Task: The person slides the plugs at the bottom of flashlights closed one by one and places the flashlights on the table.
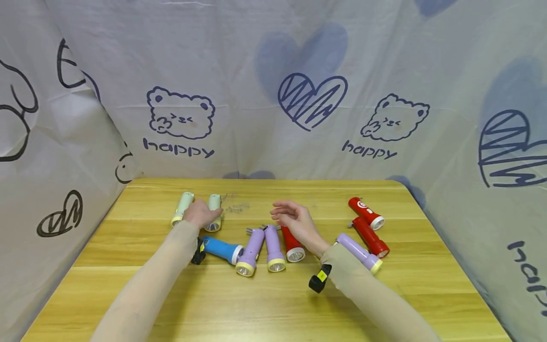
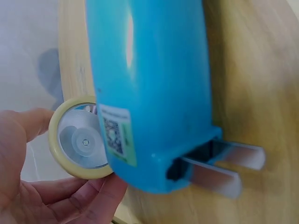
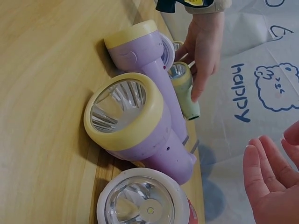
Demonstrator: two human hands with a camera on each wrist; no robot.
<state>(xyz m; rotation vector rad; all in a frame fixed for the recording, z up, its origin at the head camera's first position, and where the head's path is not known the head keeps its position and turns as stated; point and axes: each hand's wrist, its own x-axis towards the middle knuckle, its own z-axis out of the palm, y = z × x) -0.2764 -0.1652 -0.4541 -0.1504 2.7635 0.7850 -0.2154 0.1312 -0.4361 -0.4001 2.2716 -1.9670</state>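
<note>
My left hand (image 1: 202, 213) grips a pale green flashlight (image 1: 214, 203) with a yellow rim, thumb on one side and fingers on the other. In the left wrist view that flashlight's round lens (image 2: 84, 140) shows between thumb and fingers, partly behind a blue flashlight (image 2: 149, 84) with two plug prongs. A second pale green flashlight (image 1: 183, 205) lies just left of the hand. My right hand (image 1: 299, 223) hovers with loosely bent fingers and holds nothing. Below it lies a red flashlight (image 1: 293, 244), beside two purple flashlights (image 1: 255, 244) with yellow rims.
On the right of the wooden table (image 1: 213, 304) lie another purple flashlight (image 1: 359, 251) and two red ones, one (image 1: 371, 237) nearer than the other (image 1: 365, 213). White cloth (image 1: 248, 128) with drawings hangs behind the table and along its sides.
</note>
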